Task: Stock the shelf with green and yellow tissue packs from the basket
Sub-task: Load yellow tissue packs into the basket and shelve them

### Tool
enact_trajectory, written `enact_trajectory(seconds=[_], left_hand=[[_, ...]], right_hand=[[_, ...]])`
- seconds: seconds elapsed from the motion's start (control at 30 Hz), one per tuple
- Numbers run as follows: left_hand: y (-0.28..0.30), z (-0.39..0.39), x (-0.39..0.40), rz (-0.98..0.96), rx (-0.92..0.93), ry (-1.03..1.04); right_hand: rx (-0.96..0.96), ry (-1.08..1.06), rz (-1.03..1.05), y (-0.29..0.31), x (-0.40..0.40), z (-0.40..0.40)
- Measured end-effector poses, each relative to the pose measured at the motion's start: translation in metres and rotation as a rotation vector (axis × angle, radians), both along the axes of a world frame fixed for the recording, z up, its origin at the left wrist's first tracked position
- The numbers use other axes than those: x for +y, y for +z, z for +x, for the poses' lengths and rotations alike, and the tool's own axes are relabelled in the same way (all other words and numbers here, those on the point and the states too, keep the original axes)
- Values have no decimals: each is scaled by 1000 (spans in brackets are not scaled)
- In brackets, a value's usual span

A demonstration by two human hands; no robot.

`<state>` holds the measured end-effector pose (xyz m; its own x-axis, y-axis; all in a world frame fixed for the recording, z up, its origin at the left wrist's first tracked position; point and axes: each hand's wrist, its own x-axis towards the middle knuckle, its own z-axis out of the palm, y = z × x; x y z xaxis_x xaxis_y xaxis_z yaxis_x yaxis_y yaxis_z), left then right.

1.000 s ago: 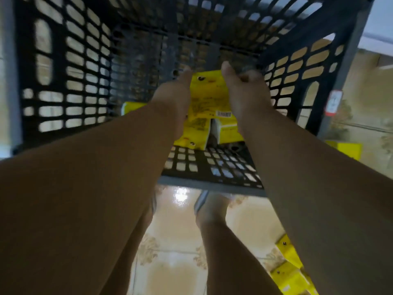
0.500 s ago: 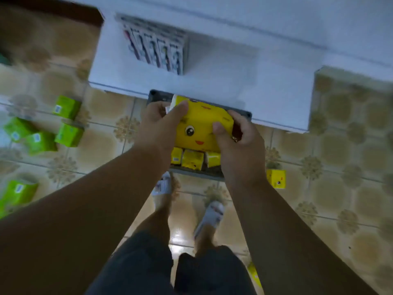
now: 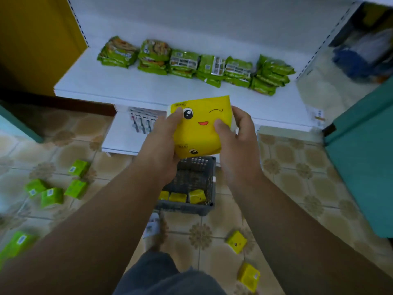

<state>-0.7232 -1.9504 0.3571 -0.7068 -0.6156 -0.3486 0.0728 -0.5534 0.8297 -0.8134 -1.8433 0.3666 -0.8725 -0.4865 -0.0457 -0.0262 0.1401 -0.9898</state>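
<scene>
Both hands hold one yellow tissue pack (image 3: 202, 126) in the air, above the dark plastic basket (image 3: 209, 188) and just short of the front edge of the white shelf (image 3: 131, 86). Left hand (image 3: 163, 141) grips the pack's left side, thumb lying across the printed face near the eye, other fingers curled beneath and hidden. Right hand (image 3: 238, 141) grips the right side, thumb pressed on the front, fingers wrapped round the back edge. A second yellow face peeks under the first; cannot tell if it is a separate pack. In the basket's near end lie three small yellow packs (image 3: 182, 196). Row of green packets (image 3: 195, 67) stacked along the back of the shelf. On the tiled floor: green tissue packs (image 3: 51, 194) to the left, loose yellow packs (image 3: 237, 243) to the right. A slippered foot (image 3: 153, 228) stands just beside the basket.
</scene>
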Motion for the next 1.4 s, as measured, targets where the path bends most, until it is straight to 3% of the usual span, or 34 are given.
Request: enact_trajectory(seconds=[0.17, 0.4, 0.8, 1.07, 1.4], left_hand=[[26, -5, 52, 41, -25, -91], [77, -35, 71, -324, -76, -54], [168, -112, -39, -546, -40, 104], [236, -186, -103, -628, 86, 166], [271, -285, -164, -614, 106, 189]], right_hand=[[69, 27, -1, 28, 68, -8], [146, -28, 51, 73, 78, -31], [155, -16, -190, 149, -39, -117], [274, -187, -198, 216, -108, -176], [357, -267, -193, 253, -174, -273]])
